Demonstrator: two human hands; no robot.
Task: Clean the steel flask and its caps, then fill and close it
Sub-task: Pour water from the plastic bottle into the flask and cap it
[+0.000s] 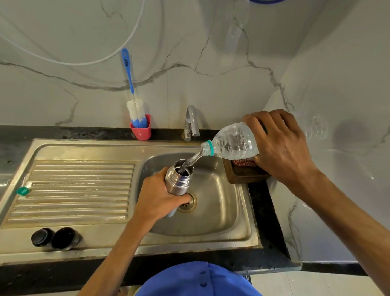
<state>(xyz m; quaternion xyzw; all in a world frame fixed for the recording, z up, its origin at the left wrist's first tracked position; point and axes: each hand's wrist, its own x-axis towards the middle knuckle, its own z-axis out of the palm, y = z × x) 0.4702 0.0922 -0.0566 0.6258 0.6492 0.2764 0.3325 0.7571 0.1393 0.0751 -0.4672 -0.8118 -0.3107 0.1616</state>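
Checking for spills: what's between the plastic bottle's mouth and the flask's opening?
Head view: only a stream of water from the plastic bottle into the flask.

A blue-handled bottle brush (135,109) stands in a red plastic cup (141,130) on my black bench (78,131), against the marble wall. A chrome tap (191,123) rises just beside it. A small green cap (22,191) lies on the ribbed drainboard (76,187).

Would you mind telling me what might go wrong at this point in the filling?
The flask has a narrow mouth, and the stream from the plastic bottle arcs through air, so a small tilt could spill into the sink. The left hand holds the flask low, so it might wobble. Overfilling is possible.
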